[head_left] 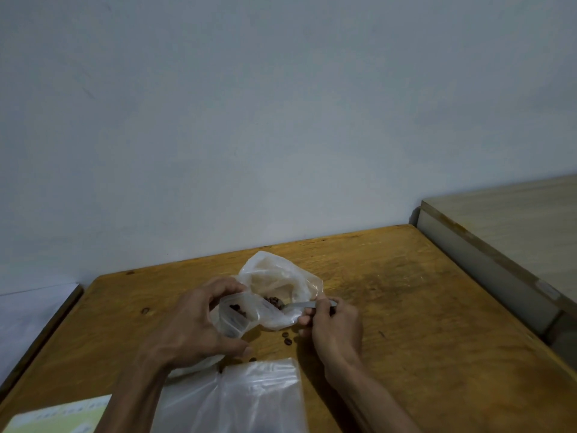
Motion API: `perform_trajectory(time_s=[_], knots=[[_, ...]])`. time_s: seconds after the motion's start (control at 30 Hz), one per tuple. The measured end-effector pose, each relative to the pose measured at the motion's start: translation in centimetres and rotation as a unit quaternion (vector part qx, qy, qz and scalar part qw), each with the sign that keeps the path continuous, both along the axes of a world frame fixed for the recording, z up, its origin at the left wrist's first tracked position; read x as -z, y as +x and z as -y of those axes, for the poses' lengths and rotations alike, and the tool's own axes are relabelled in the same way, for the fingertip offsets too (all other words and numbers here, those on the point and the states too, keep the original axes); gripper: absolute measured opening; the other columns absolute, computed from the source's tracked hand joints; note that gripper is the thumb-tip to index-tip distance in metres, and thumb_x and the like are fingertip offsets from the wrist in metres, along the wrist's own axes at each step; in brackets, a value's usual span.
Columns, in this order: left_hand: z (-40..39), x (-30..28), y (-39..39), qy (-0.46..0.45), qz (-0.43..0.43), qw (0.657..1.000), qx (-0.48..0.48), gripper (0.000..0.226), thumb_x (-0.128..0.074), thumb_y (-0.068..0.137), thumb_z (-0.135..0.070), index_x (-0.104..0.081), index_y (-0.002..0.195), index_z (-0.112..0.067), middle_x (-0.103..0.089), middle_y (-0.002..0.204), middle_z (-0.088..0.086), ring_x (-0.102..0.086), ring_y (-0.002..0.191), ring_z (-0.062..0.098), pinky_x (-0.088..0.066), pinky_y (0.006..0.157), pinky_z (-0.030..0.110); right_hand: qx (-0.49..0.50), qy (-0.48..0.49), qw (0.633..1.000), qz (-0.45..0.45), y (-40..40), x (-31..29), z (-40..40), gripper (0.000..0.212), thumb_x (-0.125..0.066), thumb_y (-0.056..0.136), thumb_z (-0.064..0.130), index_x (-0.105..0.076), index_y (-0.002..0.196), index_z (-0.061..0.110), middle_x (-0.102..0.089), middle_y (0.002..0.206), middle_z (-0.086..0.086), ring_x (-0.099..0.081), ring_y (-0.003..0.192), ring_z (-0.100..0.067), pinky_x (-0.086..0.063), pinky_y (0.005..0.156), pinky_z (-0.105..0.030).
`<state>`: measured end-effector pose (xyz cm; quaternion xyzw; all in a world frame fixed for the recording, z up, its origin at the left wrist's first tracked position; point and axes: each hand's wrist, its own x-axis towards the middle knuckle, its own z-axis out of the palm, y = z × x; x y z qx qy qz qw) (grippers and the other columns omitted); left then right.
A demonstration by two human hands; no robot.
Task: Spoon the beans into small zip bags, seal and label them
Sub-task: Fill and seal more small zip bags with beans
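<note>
My left hand (193, 326) holds a small clear zip bag (235, 317) with its mouth spread, a few dark beans lying inside. My right hand (334, 326) grips the handle of a metal spoon (299, 305); its bowl carries a heap of brown beans (274, 301) right at the bag's mouth. Behind them a crumpled white plastic bag (278, 276) lies on the wooden table (406, 292). Three loose beans (287, 339) lie on the table between my hands.
A stack of clear zip bags (246, 398) lies at the near edge. A pale green label sheet (59, 415) shows at bottom left. A lighter cabinet (499, 232) stands to the right, a white wall behind.
</note>
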<state>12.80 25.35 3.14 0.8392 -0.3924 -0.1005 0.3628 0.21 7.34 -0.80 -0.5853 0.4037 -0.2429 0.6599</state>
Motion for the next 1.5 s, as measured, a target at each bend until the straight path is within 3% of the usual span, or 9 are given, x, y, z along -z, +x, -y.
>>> perform_trajectory(time_s=[0.1, 0.2, 0.53, 0.7, 0.9, 1.17, 1.3, 1.4, 1.5], knots=[[0.1, -0.2, 0.0, -0.003, -0.001, 1.000, 0.023, 0.084, -0.103, 0.043, -0.030, -0.064, 0.116, -0.038, -0.062, 0.113, -0.033, -0.058, 0.110, -0.011, -0.047, 0.089, 0.006, 0.008, 0.086, 0.996, 0.027, 0.2, 0.4, 0.0, 0.018, -0.052, 0.102, 0.021, -0.065, 0.095, 0.010, -0.074, 0.075, -0.009, -0.069, 0.062, -0.017, -0.063, 0.069, -0.038], [-0.6, 0.0, 0.1, 0.002, -0.010, 1.000, 0.024, 0.081, -0.102, 0.045, -0.030, -0.064, 0.116, -0.038, -0.061, 0.112, -0.035, -0.058, 0.108, -0.011, -0.049, 0.091, 0.011, 0.016, 0.124, 0.991, 0.050, 0.2, 0.6, 0.2, 0.019, -0.053, 0.102, 0.019, -0.066, 0.096, 0.007, -0.075, 0.076, -0.012, -0.069, 0.061, -0.018, -0.062, 0.065, -0.034], [-1.7, 1.3, 0.6, 0.018, -0.032, 0.999, -0.018, 0.090, -0.102, 0.037, -0.039, -0.065, 0.118, -0.036, -0.067, 0.116, -0.021, -0.060, 0.107, -0.012, -0.048, 0.093, 0.015, 0.027, 0.138, 0.985, 0.101, 0.2, 0.0, 0.4, 0.021, -0.054, 0.102, 0.018, -0.066, 0.095, 0.002, -0.072, 0.063, -0.007, -0.067, 0.055, -0.015, -0.060, 0.057, -0.029], [-1.5, 1.8, 0.8, 0.026, -0.034, 0.998, -0.039, 0.092, -0.103, 0.040, -0.035, -0.062, 0.122, -0.034, -0.064, 0.118, -0.021, -0.060, 0.105, -0.009, -0.044, 0.083, 0.006, 0.021, 0.120, 0.986, 0.110, -0.3, -1.2, 1.1, 0.019, -0.055, 0.102, 0.019, -0.067, 0.099, 0.005, -0.075, 0.073, -0.013, -0.068, 0.059, -0.019, -0.060, 0.059, -0.031], [-0.6, 1.7, 1.8, 0.037, -0.056, 0.991, -0.114, 0.098, -0.100, 0.037, -0.045, -0.057, 0.123, -0.032, -0.061, 0.113, -0.017, -0.059, 0.109, 0.011, -0.050, 0.084, 0.028, 0.024, 0.093, 0.986, 0.133, -1.2, -3.3, 1.8, 0.019, -0.056, 0.101, 0.018, -0.066, 0.094, 0.005, -0.072, 0.069, -0.008, -0.068, 0.056, -0.013, -0.057, 0.051, -0.025], [2.9, 0.2, 3.2, 0.002, -0.088, 0.983, -0.160, 0.063, -0.101, 0.047, -0.035, -0.066, 0.100, -0.031, -0.072, 0.099, -0.008, -0.066, 0.092, 0.011, -0.057, 0.080, 0.036, 0.038, 0.075, 0.987, 0.134, -1.9, -3.7, 2.8, 0.016, -0.056, 0.101, 0.021, -0.066, 0.099, 0.009, -0.074, 0.085, -0.013, -0.072, 0.071, -0.019, -0.055, 0.051, -0.024], [4.5, -0.6, 3.7, -0.011, -0.067, 0.986, -0.152, 0.075, -0.099, 0.056, -0.027, -0.061, 0.120, -0.021, -0.061, 0.105, -0.011, -0.060, 0.092, 0.010, -0.049, 0.073, 0.027, 0.043, 0.070, 0.987, 0.139, -1.9, -4.0, 3.1, 0.015, -0.056, 0.101, 0.020, -0.065, 0.099, 0.009, -0.074, 0.085, -0.011, -0.073, 0.072, -0.017, -0.057, 0.054, -0.027], [4.5, -0.6, 3.8, -0.014, -0.037, 0.986, -0.164, 0.094, -0.097, 0.058, -0.030, -0.052, 0.140, -0.015, -0.052, 0.118, -0.007, -0.049, 0.101, 0.012, -0.042, 0.083, 0.026, 0.038, 0.068, 0.985, 0.153, -1.7, -4.7, 3.2, 0.015, -0.056, 0.101, 0.020, -0.065, 0.100, 0.008, -0.074, 0.086, -0.012, -0.073, 0.072, -0.017, -0.056, 0.052, -0.025], [3.7, -0.5, 3.3, -0.026, -0.021, 0.987, -0.158, 0.102, -0.097, 0.056, -0.038, -0.048, 0.144, -0.016, -0.056, 0.133, -0.002, -0.047, 0.110, 0.010, -0.039, 0.087, 0.025, 0.025, 0.054, 0.983, 0.173, -1.1, -6.2, 3.0, 0.015, -0.056, 0.101, 0.019, -0.065, 0.099, 0.007, -0.073, 0.085, -0.012, -0.071, 0.071, -0.017, -0.058, 0.053, -0.026]])
